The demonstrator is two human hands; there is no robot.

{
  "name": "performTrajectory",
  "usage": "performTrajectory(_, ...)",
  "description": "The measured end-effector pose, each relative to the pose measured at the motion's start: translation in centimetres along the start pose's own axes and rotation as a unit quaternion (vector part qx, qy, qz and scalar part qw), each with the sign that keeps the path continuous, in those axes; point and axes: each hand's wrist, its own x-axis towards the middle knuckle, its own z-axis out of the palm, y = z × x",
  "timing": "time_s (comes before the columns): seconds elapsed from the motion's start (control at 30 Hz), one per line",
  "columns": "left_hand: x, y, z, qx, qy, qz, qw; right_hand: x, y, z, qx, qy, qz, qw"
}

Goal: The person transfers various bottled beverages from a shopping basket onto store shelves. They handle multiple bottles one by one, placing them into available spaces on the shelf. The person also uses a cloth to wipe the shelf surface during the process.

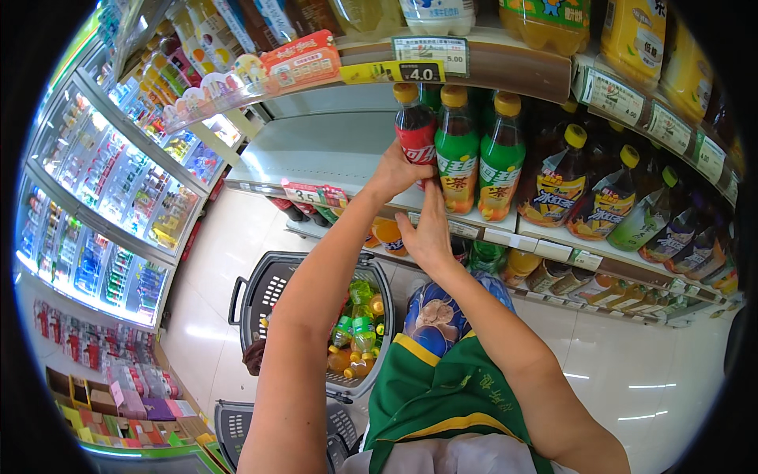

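Note:
My left hand (398, 173) is wrapped around the lower half of a cola bottle (414, 127) with a red label and yellow cap. It stands upright at the left end of the bottles on the grey metal shelf (320, 142). With the thumb spread, my right hand (431, 234) reaches up from below, its fingertips against the bottle's lower part. Just right of the cola are two green-labelled soda bottles (456, 151) with yellow caps, side by side at the shelf front. The cola's base is partly hidden by my hands.
A grey shopping basket (388, 296) holding several drink bottles (361, 329) is on the tiled floor, with another basket (234, 426) nearer me. Iced tea bottles (553, 183) line the shelf's right side. Above juts a shelf edge (503, 74) with price tags. Glass-door fridges (118, 160) stand left.

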Motion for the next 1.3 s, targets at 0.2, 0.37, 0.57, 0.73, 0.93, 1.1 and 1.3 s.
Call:
performTrajectory(0.2, 1.9, -1.7, 0.6, -0.012, -0.006, 0.006, 1.000, 0.9, 0.2, 0.2, -0.048, -0.042, 0.010, 0.998)
performTrajectory(0.37, 1.9, -3.6, 0.9, -0.044, -0.026, -0.043, 0.998, 1.1, -0.3, 0.1, -0.066, -0.068, 0.012, 0.995)
performTrajectory(0.57, 3.4, -2.8, 0.5, -0.012, -0.078, -0.124, 0.989, 2.2, 0.3, 0.0, -0.074, -0.101, -0.010, 0.992)
performTrajectory(0.73, 5.2, -3.2, 1.2, -0.060, -0.048, -0.017, 0.997, 2.3, 0.7, 0.8, -0.140, -0.103, -0.012, 0.985)
performTrajectory(0.93, 7.0, -3.6, 1.5, 0.006, -0.042, -0.041, 0.998, 2.5, 0.8, 0.3, -0.134, -0.092, -0.011, 0.987)
performTrajectory(1.1, 7.8, -4.2, 1.2, -0.027, -0.097, -0.024, 0.995, 2.3, 1.2, 0.6, -0.156, -0.081, -0.030, 0.984)
performTrajectory(1.3, 4.5, -4.5, -0.7, 0.051, 0.002, -0.042, 0.998, 2.1, 1.4, 1.0, -0.198, -0.080, -0.050, 0.976)
